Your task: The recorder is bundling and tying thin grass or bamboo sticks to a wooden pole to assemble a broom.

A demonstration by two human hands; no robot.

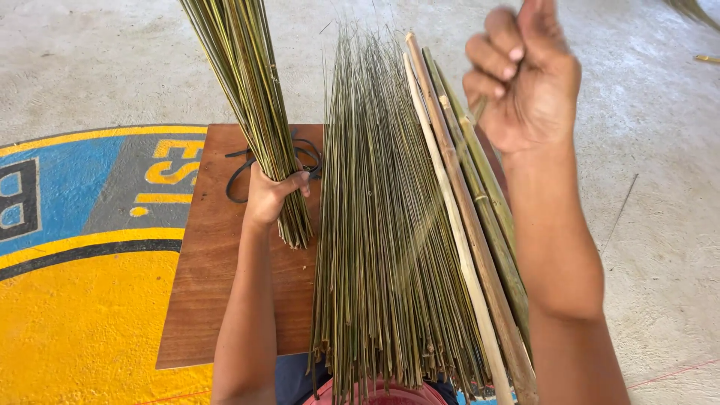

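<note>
Nearest the camera, the cut butt ends of a large sheaf of thin green-brown sticks [382, 247] fan out over the person's lap, their fine tips reaching away toward the top of the view. Along the sheaf's right side lie several thicker poles [469, 225], pale tan and olive green, leaning at the same slant and touching one another.

To the left of the sheaf, the left hand [271, 196] is closed around a smaller bundle of sticks [251, 90], gripping it near its lower end and holding it nearly upright, tilted a little to the left; the bundle's cut ends hang just below the fist. Beneath that hand sits a brown wooden board [206, 292] flat on the floor, with a loop of black cord [240, 169] lying on its far part.

The right hand [525, 79] is raised above the poles with fingers curled inward; a thin sliver seems to be pinched in it, though I cannot tell for certain.

Under the board, the concrete floor [652, 187] carries a painted patch [67, 300] in yellow, blue and grey at the left.
</note>
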